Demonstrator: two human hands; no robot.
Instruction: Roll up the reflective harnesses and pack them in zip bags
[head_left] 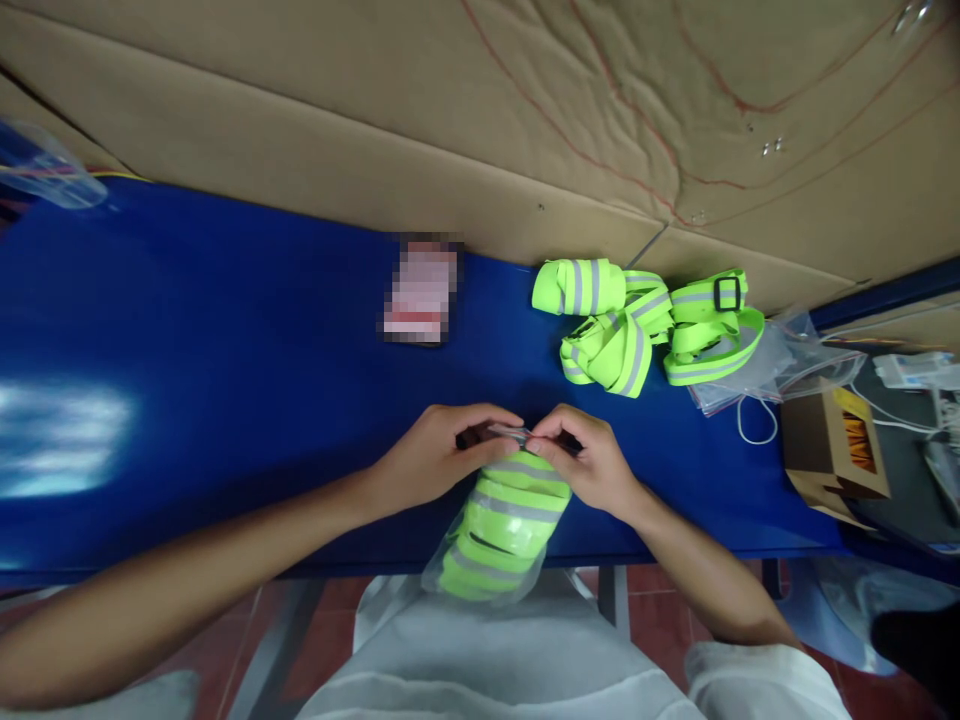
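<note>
Our left hand (439,450) and right hand (581,455) both pinched shut on top edge of clear bag (491,535) holding neon yellow reflective straps, bag hanging below hands over table edge. More loose straps (645,325) beyond right hand. Card (420,290) beyond left hand blurred, writing unreadable. Small cardboard box (836,450) far right.

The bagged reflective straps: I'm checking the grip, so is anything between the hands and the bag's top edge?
Nothing visible. The left hand and right hand both pinch the top edge of the clear bag directly; the loose straps lie apart on the blue table.
</note>
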